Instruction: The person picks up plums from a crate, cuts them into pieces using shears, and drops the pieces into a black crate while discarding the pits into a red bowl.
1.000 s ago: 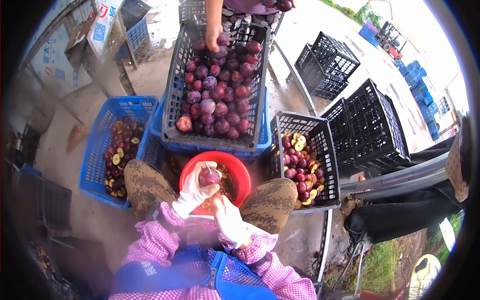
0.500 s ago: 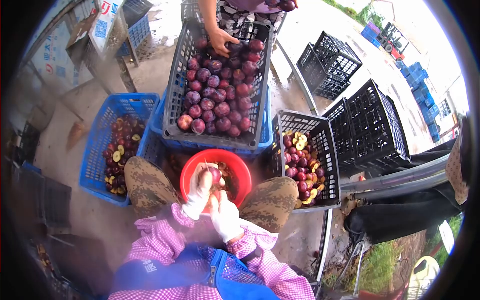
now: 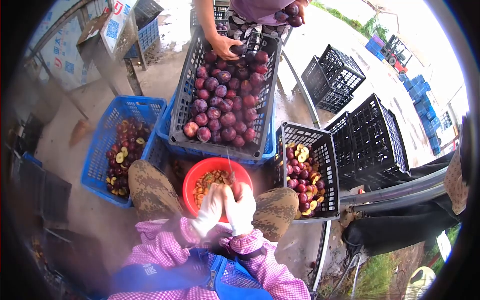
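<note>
Over the red bowl (image 3: 246, 176), which holds orange-brown pits or scraps, my gloved hands are side by side and touching. My left hand (image 3: 212, 205) is closed, with a thin blade pointing up above it. A plum (image 3: 237, 189) is at the fingertips of my right hand (image 3: 241, 210), partly hidden by the fingers. Whole plums (image 3: 220, 117) fill the black crate (image 3: 173, 117) beyond the bowl. Cut plums (image 3: 306, 175) lie in the black crate (image 3: 334, 175) on the right, and more in the blue crate (image 3: 92, 160) on the left.
Across the plum crate stands a person, one hand (image 3: 225, 47) on a dark plum, the other hand (image 3: 300, 7) holding several plums. Black crates (image 3: 372, 142) are stacked at the right, beside metal rails (image 3: 395, 195). A forklift (image 3: 396, 54) stands far back.
My hands have come together and moved right over the bowl, with the blade now upright. The view has shifted, and more of the other person shows.
</note>
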Tool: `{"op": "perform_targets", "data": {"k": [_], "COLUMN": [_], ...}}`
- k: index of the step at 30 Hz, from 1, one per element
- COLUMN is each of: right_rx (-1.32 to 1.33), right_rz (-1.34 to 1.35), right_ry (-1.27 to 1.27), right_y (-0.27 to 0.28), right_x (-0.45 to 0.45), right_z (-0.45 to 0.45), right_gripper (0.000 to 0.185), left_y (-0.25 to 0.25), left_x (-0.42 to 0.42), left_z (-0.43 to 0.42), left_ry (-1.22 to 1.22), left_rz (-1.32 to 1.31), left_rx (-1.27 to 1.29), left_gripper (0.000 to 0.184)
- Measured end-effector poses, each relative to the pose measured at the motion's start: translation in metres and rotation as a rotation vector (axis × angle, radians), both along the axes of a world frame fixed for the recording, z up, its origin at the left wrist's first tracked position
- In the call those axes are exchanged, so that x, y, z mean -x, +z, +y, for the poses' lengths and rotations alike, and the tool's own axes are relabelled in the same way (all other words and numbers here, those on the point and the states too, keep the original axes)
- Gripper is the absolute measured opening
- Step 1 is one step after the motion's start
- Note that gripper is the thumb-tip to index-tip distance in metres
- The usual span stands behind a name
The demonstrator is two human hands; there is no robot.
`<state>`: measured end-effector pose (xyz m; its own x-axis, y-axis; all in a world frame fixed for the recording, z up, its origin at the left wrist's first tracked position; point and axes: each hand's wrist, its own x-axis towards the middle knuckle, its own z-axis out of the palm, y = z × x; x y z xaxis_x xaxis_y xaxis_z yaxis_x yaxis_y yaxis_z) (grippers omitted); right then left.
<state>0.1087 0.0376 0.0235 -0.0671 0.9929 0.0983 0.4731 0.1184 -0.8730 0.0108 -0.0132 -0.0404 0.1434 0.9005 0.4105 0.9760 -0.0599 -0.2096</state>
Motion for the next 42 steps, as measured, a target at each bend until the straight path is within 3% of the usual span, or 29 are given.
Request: {"op": "perform_targets", "data": {"k": [2,6,9,10,12,14,16,17,18,20,21,22,23,24,26,27,28,30,35,38,41,42], "right_rx": [-0.034,-0.114,-0.158,-0.163,-0.347,-0.35,-0.426,-0.411,-0.409,-0.59,-0.564,-0.369,-0.099,0.18,0.25,0.361,0.362,0.769,0.968,1.031,0.965,0.796], "right_rz": [0.015,0.051,0.002,0.002,0.008,0.006,-0.046,-0.075,-0.076,-0.204,-0.147,0.017,0.227,0.427,0.844,1.033,1.034,1.238,1.282,1.28,1.276,1.095], "right_ry": [-0.04,-0.078,-0.011,-0.011,0.137,0.154,0.283,0.318,0.321,0.596,0.568,0.533,0.457,0.363,0.296,0.176,0.166,-0.03,-0.236,-0.159,-0.112,-0.251], "right_y": [-0.006,-0.01,-0.004,-0.003,-0.003,0.001,0.005,0.004,0.004,0.006,0.002,0.002,-0.002,-0.009,-0.019,-0.025,-0.022,-0.013,-0.035,-0.037,-0.035,-0.019], "right_x": [0.004,0.006,0.003,0.001,-0.002,-0.004,-0.008,-0.009,-0.011,-0.018,-0.019,-0.021,-0.021,-0.023,-0.024,-0.021,-0.021,-0.023,-0.028,-0.036,-0.035,-0.019], "right_z": [-0.005,-0.012,-0.012,-0.009,-0.005,-0.001,0.002,0.002,0.004,0.006,0.009,0.01,0.015,0.017,0.026,0.02,0.019,0.018,0.017,0.015,0.02,0.018], "right_gripper": [0.028,0.025,0.021,0.021,0.019,0.018,0.018,0.019,0.019,0.02,0.02,0.016,0.016,0.017,0.026,0.035,0.035,0.024,0.024,0.026,0.03,0.036], "left_y": [-0.013,-0.016,0.031,0.027,0.011,0.03,0.087,0.056,0.024,-0.011,-0.023,-0.006,0.05,0.047,0.048,0.048,0.051,0.05,0.031,0.022,0.022,0.002], "left_x": [-0.008,-0.006,-0.002,0.0,0.011,0.016,0.015,0.024,0.024,0.029,0.028,0.024,0.021,0.021,0.023,0.021,0.019,0.016,0.016,0.016,0.014,0.018], "left_z": [-0.003,-0.006,0.006,0.007,0.009,0.005,-0.005,-0.003,0.013,-0.006,-0.004,0.013,0.023,0.028,0.032,0.031,0.03,0.03,0.026,0.025,0.026,0.021], "left_ry": [-0.014,0.016,-0.054,-0.058,0.12,0.079,0.004,-0.288,-1.25,0.038,-0.057,-0.184,0.578,0.491,0.272,0.282,0.313,0.342,0.293,0.309,0.465,0.366], "left_rz": [-0.687,-0.735,-1.615,-1.615,-2.359,-2.3,-2.781,-2.951,-2.973,-2.746,-2.968,-3.174,-2.717,-2.625,-2.704,-2.703,-2.683,-2.654,-2.734,-2.7,-2.725,-2.796], "left_rx": [-0.099,-0.164,0.149,0.145,0.738,0.848,0.965,1.095,1.571,1.367,1.651,1.948,1.549,1.487,1.333,1.343,1.259,1.196,1.02,0.94,0.822,0.826], "left_gripper": [0.036,0.026,0.03,0.03,0.036,0.038,0.03,0.032,0.029,0.029,0.03,0.032,0.038,0.053,0.055,0.055,0.055,0.054,0.055,0.055,0.057,0.054]}}
